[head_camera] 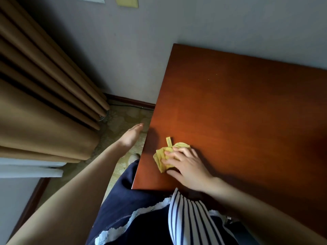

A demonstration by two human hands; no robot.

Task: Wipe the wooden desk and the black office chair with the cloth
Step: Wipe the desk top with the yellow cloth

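A reddish-brown wooden desk (238, 106) fills the right half of the view, standing against the wall. A crumpled yellow cloth (163, 157) lies near the desk's front left corner. My right hand (187, 165) presses down on the cloth, its fingers spread over it. Off the desk's left edge, my left hand (131, 136) hangs in the air above the floor, fingers straight and holding nothing. The black office chair is out of view.
Brown curtains (44, 106) hang at the left, reaching down to the patterned carpet (122, 121). A grey wall (134, 55) with a dark baseboard runs behind the desk. A cable lies along the baseboard. My dark skirt and striped top are at the bottom.
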